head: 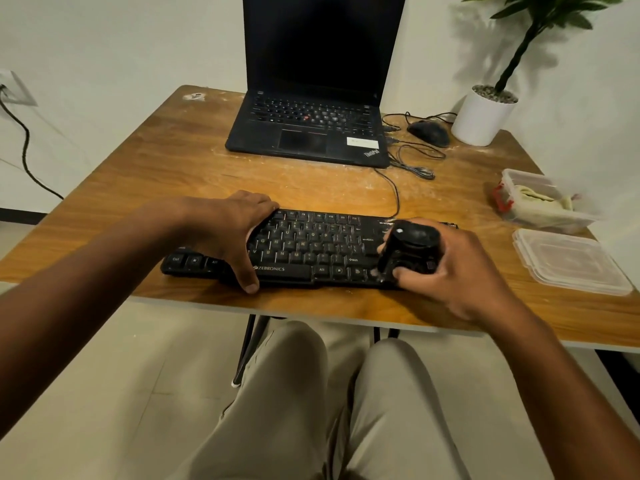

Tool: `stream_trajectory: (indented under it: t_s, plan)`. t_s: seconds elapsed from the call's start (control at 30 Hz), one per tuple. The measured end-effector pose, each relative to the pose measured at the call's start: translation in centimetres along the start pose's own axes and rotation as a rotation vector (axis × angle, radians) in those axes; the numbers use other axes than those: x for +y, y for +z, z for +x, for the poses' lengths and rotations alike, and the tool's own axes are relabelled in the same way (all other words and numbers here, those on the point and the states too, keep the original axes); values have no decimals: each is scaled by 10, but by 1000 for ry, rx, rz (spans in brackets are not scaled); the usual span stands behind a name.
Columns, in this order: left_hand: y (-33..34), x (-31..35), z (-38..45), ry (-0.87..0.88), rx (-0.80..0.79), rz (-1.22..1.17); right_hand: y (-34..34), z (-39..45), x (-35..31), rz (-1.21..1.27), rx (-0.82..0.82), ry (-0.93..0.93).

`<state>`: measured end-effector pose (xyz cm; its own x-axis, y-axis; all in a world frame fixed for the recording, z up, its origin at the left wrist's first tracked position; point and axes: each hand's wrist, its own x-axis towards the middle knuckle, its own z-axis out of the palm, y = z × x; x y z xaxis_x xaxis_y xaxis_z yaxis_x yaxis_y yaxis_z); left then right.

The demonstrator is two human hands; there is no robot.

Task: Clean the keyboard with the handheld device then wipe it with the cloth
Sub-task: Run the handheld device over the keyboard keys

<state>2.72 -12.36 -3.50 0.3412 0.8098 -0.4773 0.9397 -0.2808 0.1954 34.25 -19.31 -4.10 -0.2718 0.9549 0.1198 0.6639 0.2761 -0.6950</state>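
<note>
— Keyboard (311,249) where?
— Lying flat near the front edge of the wooden tabletop (138,161), cable running back toward the laptop (311,129).
— Left hand (235,230)?
— Spread over the keyboard's left part, fingers at the far edge, thumb hooked over the near edge. Grip clamped on the keyboard's body.
— Right hand (446,268)?
— Curled round the handheld device (407,251), a black unit with a small white dot on top. Grip closed tight on it; nose of the device pointing down at the keys on the keyboard's right end, touching or just above them, hard to say which.
— Cloth (540,199)?
— Pale and crumpled, sitting in the clear container (519,178) at the right side of the tabletop, well apart from the keyboard. Clear lid (571,259) flat just in front of that container.
— Anything else up top?
— Mouse (429,133) beside the laptop, white plant pot (481,119) at the far right corner.
</note>
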Motion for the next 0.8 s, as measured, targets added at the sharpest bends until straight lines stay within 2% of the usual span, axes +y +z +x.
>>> stream_trajectory:
  t_s: [0.13,0.37,0.43,0.63,0.8]
  plan:
    - [0,-1,0,6,2,-6,-5,9,-6,54,137,21]
    - [1,-3,1,10,6,3,57,57,-29,241,266,79]
    - [1,-4,2,12,4,2,62,64,-25,206,300,110]
    - [2,-7,4,31,13,3,25,60,11,120,504,298]
    - [-3,0,3,5,-17,71,0,73,22,211,628,401]
